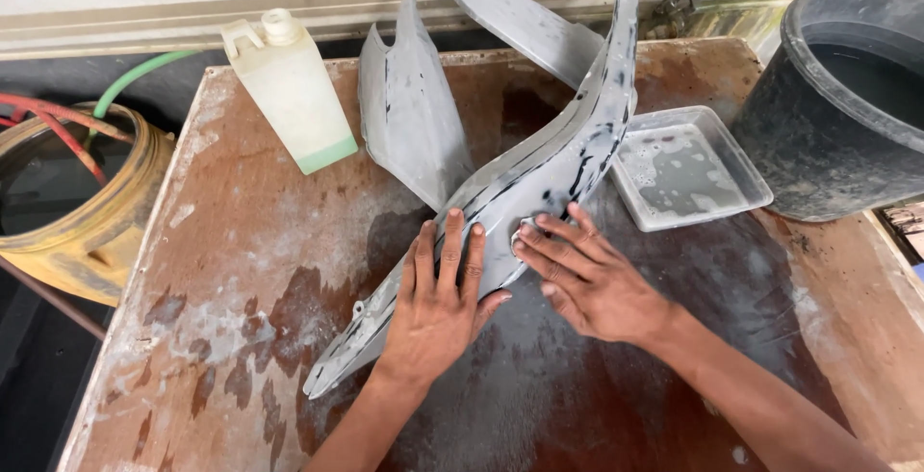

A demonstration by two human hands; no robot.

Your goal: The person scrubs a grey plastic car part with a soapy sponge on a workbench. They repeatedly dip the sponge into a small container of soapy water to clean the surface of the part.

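Grey panel [539, 169] lies wet across the worktop [241, 270], under both hands. Left hand [438, 299] is flat on it, fingers spread, gripping nothing. Right hand [587, 275] presses a small sanding scrap [526, 231] onto it with its fingertips. Tray [688, 169] sits just past the right hand, bucket [837, 97] further out, bottle [294, 87] up beyond the left.
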